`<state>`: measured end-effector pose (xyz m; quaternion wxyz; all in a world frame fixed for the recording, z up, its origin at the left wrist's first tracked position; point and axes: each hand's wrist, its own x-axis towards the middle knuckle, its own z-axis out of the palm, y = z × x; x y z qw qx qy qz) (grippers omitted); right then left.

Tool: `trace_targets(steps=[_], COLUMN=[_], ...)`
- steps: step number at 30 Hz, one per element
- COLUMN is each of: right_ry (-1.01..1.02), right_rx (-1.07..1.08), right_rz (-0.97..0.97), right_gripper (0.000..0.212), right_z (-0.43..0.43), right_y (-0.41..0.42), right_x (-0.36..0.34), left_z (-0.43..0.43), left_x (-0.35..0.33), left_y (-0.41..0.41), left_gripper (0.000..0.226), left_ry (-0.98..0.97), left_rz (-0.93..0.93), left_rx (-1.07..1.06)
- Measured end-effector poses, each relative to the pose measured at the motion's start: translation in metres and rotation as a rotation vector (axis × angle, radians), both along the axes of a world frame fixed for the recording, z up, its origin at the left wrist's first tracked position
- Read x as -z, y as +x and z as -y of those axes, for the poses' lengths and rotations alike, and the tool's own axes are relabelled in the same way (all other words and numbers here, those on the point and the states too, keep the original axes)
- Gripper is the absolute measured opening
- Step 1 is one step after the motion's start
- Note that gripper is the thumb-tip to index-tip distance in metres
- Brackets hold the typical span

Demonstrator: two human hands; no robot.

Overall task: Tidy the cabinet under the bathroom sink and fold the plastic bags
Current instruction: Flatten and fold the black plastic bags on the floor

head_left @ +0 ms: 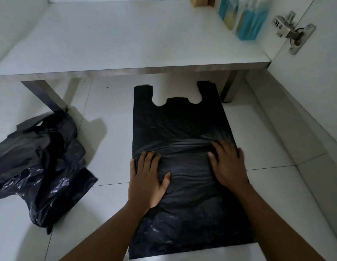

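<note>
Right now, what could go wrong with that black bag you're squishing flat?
The flat black bag lies on smooth floor tiles, so it might slide or bunch into wrinkles under the left hand and right hand pressing it. Trapped air may keep it puffy, making the fold crooked.

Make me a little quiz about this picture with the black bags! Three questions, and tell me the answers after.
1. True or false: the flat black bag is rolled up into a ball.
2. Pick one. What are the left hand and the right hand doing?
A. pressing flat on the flat black bag
B. holding a bottle
C. shutting a door
3. Fill the gap: the crumpled heap of bags lies to the ___ of the flat black bag.

Key
1. False: it lies spread out on the tiled floor, handles pointing away.
2. A
3. left
</note>
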<state>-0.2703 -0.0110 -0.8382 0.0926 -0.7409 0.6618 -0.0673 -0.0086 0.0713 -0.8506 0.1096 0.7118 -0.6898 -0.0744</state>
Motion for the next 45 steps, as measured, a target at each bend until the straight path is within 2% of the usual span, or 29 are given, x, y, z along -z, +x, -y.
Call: trace_targets(steps=[5,8,10,13,17,21,23,27,28,30,32,34,36,38,40,42,44,45], right_ry=[0.075,0.066,0.002,-0.019,-0.009,0.064,0.128,0.399,0.42,0.415,0.394,0.321,0.241,0.238,0.295,0.404,0.509,0.606], right_rx=[0.017,0.074,0.039,-0.094,-0.327,-0.55,-0.587,-0.521,-0.552,-0.611,-0.588,-0.531,-0.508,-0.485,-0.462,-0.429,-0.428,-0.434], right_rz=[-0.023,0.03,0.082,0.194,0.282,0.333,0.359,0.508,0.506,0.506,0.547,0.581,0.616,0.679,0.784,0.982,1.102,1.139], right_gripper=[0.052,0.049,0.046,0.041,0.038,0.037,0.041,0.053,0.051,0.035,0.022,0.019,0.022,0.033,0.038,0.022,0.006,0.013], right_z=[0.014,0.03,0.042,0.061,0.069,0.059,0.048,0.039,0.039,0.039,0.038,0.036,0.034,0.031,0.023,0.011,0.001,-0.003], right_y=[-0.038,-0.02,0.009,0.075,0.177,0.277,0.321,0.379,0.387,0.4,0.405,0.404,0.399,0.395,0.394,0.396,0.394,0.393], right_x=[-0.015,-0.035,-0.049,-0.066,-0.08,-0.08,-0.082,-0.079,-0.077,-0.071,-0.066,-0.065,-0.07,-0.077,-0.085,-0.094,-0.108,-0.113], left_z=[0.007,0.018,0.022,0.017,-0.005,-0.031,-0.042,-0.051,-0.053,-0.056,-0.059,-0.063,-0.066,-0.067,-0.066,-0.066,-0.066,-0.066], left_x=[-0.009,-0.032,-0.051,-0.072,-0.092,-0.103,-0.105,-0.102,-0.099,-0.095,-0.096,-0.102,-0.109,-0.113,-0.121,-0.13,-0.143,-0.15], left_y=[0.003,0.005,0.008,0.027,0.087,0.165,0.198,0.238,0.245,0.255,0.262,0.269,0.272,0.275,0.276,0.276,0.275,0.274], left_gripper=[0.075,0.078,0.077,0.077,0.067,0.063,0.06,0.059,0.057,0.042,0.026,0.022,0.024,0.027,0.028,0.025,0.022,0.021], left_ry=[0.08,0.232,0.263,0.133,-0.189,-0.272,-0.239,0.005,0.055,0.073,-0.003,-0.134,-0.251,-0.334,-0.393,-0.505,-0.651,-0.697], left_rz=[-0.031,-0.037,-0.048,-0.073,-0.075,-0.012,-0.013,-0.021,-0.016,-0.021,-0.067,-0.152,-0.194,-0.167,-0.144,-0.192,-0.319,-0.36], left_rx=[0.002,0.005,0.004,-0.011,-0.185,-0.397,-0.545,-0.807,-0.825,-0.827,-0.874,-0.955,-0.964,-0.939,-0.959,-0.931,-0.817,-0.774])
